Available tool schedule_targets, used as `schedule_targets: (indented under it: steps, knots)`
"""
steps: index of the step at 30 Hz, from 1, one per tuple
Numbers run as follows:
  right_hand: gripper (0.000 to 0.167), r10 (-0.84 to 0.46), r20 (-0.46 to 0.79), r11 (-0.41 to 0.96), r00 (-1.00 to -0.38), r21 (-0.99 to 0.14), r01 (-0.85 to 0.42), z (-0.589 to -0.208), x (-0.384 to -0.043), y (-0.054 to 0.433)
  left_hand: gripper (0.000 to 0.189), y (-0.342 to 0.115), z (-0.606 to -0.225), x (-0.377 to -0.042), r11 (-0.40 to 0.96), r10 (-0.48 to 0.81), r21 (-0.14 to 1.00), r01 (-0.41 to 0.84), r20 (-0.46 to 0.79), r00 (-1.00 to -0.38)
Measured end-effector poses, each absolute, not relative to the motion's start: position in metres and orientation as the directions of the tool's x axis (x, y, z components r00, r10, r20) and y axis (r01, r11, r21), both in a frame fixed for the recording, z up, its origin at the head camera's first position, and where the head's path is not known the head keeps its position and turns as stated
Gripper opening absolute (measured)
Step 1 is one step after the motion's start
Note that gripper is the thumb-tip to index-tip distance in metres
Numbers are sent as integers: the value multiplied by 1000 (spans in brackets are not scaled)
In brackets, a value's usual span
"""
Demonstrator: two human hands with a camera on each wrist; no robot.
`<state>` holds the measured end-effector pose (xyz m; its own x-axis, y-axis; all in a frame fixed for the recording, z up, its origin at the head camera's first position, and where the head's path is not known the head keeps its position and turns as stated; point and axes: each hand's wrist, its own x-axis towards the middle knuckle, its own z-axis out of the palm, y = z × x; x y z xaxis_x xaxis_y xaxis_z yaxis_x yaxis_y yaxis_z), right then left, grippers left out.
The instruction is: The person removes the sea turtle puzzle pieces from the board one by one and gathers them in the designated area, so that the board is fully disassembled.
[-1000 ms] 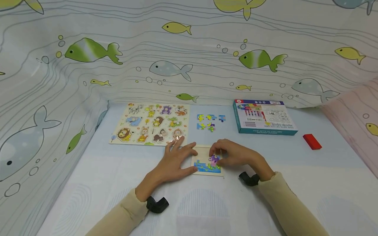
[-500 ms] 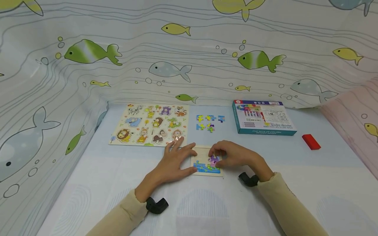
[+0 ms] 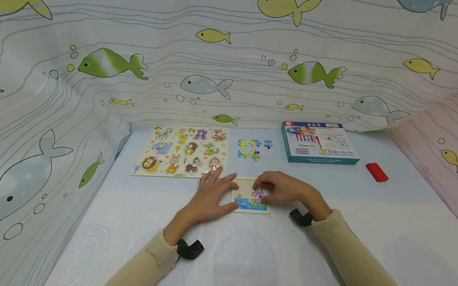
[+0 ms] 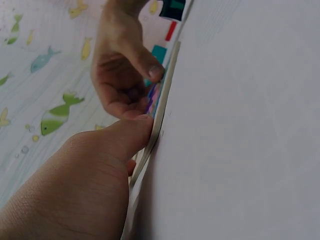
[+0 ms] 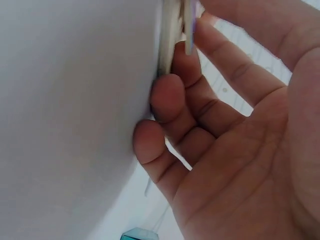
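Observation:
My right hand (image 3: 286,186) pinches a purple and pink jigsaw piece (image 3: 258,194) between thumb and fingertips, over the right side of a small wooden puzzle tray (image 3: 245,184). In the right wrist view the piece (image 5: 188,27) shows edge-on, slightly raised off the tray's rim (image 5: 170,40); the other fingertips rest by the table. Blue and green pieces (image 3: 247,203) fill the tray's near side. My left hand (image 3: 211,198) lies with fingers spread at the tray's left side. Its thumb (image 4: 135,132) touches the tray's edge in the left wrist view.
Several loose jigsaw pieces (image 3: 255,154) lie behind the tray. An animal puzzle board (image 3: 168,153) stands at the back left, close to the left fingertips. At the back right are a teal-sided box (image 3: 322,145) and a red block (image 3: 377,172). A fish-print curtain (image 3: 250,59) rises behind.
The purple and pink piece has tilted slightly in the right fingers and looks paler from the head view. The left hand keeps its place at the tray.

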<state>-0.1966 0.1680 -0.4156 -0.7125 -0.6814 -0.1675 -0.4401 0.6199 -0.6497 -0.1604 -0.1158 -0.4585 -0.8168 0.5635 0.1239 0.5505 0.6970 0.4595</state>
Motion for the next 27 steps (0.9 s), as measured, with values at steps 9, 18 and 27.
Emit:
schedule_targets:
  steps: [9, 18, 27]
  knots:
    - [33, -682, -164, 625, -712, -636, -453, -415, -197, 168, 47, -116, -459, -161, 696, 566, 456, 555, 128, -815]
    - [32, -686, -131, 615, -715, -630, -474, -416, -198, 169, 47, -116, -459, -162, 693, 567, 457, 557, 131, -813]
    - [31, -659, -128, 636, -741, -621, -458, -420, -199, 168, 48, -117, -461, -162, 693, 565, 460, 555, 132, -815]
